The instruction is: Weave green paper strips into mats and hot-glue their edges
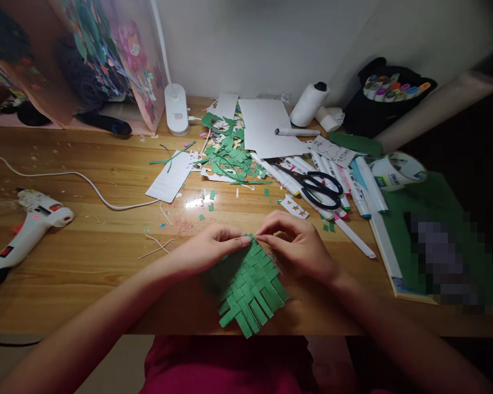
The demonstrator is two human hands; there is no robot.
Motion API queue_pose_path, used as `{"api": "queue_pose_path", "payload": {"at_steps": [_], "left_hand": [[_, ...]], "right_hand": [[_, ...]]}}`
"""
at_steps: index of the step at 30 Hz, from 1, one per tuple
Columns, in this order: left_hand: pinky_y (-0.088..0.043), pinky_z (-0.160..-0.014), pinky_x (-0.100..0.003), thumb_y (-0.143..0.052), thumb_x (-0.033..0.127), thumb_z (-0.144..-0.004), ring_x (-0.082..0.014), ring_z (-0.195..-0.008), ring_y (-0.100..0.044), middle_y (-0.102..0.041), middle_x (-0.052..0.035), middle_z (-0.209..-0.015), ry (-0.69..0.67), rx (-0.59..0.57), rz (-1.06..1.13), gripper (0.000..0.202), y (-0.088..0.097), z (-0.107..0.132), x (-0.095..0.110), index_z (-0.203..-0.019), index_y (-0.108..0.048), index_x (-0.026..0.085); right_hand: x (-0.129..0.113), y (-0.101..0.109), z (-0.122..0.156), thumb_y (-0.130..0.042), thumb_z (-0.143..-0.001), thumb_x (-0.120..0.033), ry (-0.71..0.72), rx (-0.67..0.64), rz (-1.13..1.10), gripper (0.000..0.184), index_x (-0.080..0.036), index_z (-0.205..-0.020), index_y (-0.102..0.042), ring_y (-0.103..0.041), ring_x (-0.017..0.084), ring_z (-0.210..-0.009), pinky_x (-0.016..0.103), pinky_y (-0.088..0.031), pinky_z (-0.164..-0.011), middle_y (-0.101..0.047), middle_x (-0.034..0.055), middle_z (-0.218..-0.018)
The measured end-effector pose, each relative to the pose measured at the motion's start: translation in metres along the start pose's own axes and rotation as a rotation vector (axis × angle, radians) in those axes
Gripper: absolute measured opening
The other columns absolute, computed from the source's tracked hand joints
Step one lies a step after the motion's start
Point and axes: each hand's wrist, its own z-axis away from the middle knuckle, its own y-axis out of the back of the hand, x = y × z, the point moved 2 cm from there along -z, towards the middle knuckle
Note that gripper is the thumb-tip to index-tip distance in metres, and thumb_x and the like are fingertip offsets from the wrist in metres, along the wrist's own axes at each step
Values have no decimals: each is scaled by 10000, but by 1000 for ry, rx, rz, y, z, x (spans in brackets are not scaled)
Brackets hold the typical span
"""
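A piece of woven green paper (252,279) slants over the front of the wooden table, with loose strip ends along its lower edge. My left hand (216,246) grips its top left part, the thumb lying on the weave near the upper corner. At that same corner, my right hand (293,241) is closed with thumb and index finger pinched together at the paper's edge. The fingers under the sheet are partly hidden. Small green paper bits (211,194) lie on the table beyond my hands.
On the left lies a white hot glue gun (33,224). Black-handled scissors (322,189) rest on several markers (349,186) to the right. Green paper scraps (230,150) and white sheets (267,126) are piled at the back. A roll of tape (398,169) stands by a green board (435,219).
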Motion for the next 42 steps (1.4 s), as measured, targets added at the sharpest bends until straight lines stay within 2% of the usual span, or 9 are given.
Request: {"api": "queue_pose_path", "payload": {"at_steps": [7, 11, 15, 20, 22, 30, 35, 38, 42], "left_hand": [[-366, -580, -229, -533, 449, -826, -102, -582, -488, -593, -9, -686, 24, 25, -23, 333, 3, -1, 2, -750, -604, 133], [-374, -598, -233, -508, 438, -842, -106, -602, -500, -609, -21, -722, 32, 23, -71, 333, 5, 0, 3, -786, -621, 130], [-358, -584, -225, -493, 432, -851, -93, -579, -465, -571, 1, -687, 18, 13, -100, 332, 4, 0, 4, -799, -621, 129], [-261, -490, -204, -539, 465, -818, -69, -519, -343, -392, 59, -572, -56, 14, -155, 364, 1, -1, 3, -649, -523, 143], [-236, -473, -204, -590, 480, -777, -69, -522, -335, -364, 64, -567, -72, 35, -197, 377, 0, -2, 2, -626, -503, 146], [-241, -455, -202, -603, 484, -751, -67, -504, -341, -388, 60, -558, -37, 48, -219, 376, 1, -3, -1, -625, -527, 138], [-251, -460, -201, -642, 425, -731, -61, -497, -339, -403, 64, -554, -52, 65, -198, 335, 4, -3, 1, -598, -520, 142], [-251, -457, -205, -635, 432, -742, -63, -487, -342, -401, 65, -539, -46, 93, -194, 344, 6, -3, 1, -592, -517, 146], [-326, -490, -209, -625, 444, -751, -77, -515, -432, -512, 35, -591, -20, 139, -152, 325, 9, -3, 1, -658, -575, 136]], "right_hand": [[-3, 7, 0, -619, -828, -124, 296, -77, 74, 96, -207, -851, -660, -607, 147, -802, 290, -500, -720, -628, 33, -858], [-3, 11, 0, -641, -815, -122, 361, -117, 87, 116, -218, -877, -660, -617, 160, -853, 317, -505, -758, -652, 40, -917], [-2, 13, -1, -673, -789, -118, 414, -155, 79, 126, -209, -875, -660, -625, 163, -828, 326, -512, -741, -677, 39, -883], [-4, 10, 0, -666, -789, -94, 414, -140, 60, 103, -189, -827, -653, -625, 154, -775, 310, -514, -697, -670, 35, -801], [-5, 8, 1, -650, -800, -93, 416, -144, 63, 98, -189, -820, -646, -621, 152, -759, 305, -513, -681, -662, 32, -779], [-7, 11, 4, -628, -804, -59, 520, -154, 129, 146, -198, -828, -664, -628, 142, -756, 289, -517, -687, -686, 30, -772], [-7, 13, 5, -651, -758, 1, 585, -167, 67, 192, -176, -832, -664, -654, 151, -802, 289, -536, -721, -701, 41, -779], [-6, 14, 5, -640, -756, 13, 550, -176, 7, 204, -176, -832, -661, -664, 158, -826, 292, -555, -726, -692, 39, -781], [-5, 19, 6, -646, -748, 16, 487, -166, -37, 234, -198, -839, -667, -667, 155, -805, 291, -565, -706, -686, 23, -789]]}}
